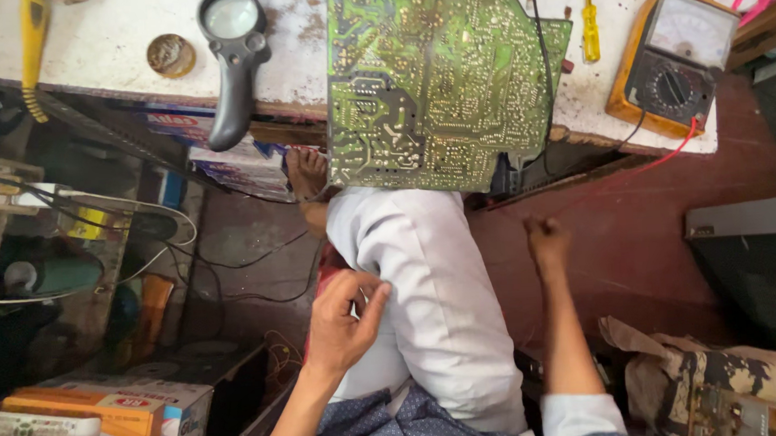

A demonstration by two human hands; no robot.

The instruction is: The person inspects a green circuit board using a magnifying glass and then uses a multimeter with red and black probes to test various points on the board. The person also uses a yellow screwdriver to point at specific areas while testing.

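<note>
My left hand (340,320) rests on my thigh, on the white trousers (437,287), with its fingers loosely curled and nothing in it. My right hand (546,235) hangs as a closed fist over the red floor to the right of my knee, holding nothing that I can see. Above my knee a large green circuit board (433,72) lies solder side up, overhanging the edge of the white workbench (117,46). Neither hand touches the board.
On the bench lie a black magnifying glass (232,48), a small round tin (171,54), a yellow screwdriver (589,22) and an orange analogue multimeter (675,61) with a red lead. Cardboard boxes (131,413), a remote control (33,433) and cables crowd the left; a dark set (759,258) stands right.
</note>
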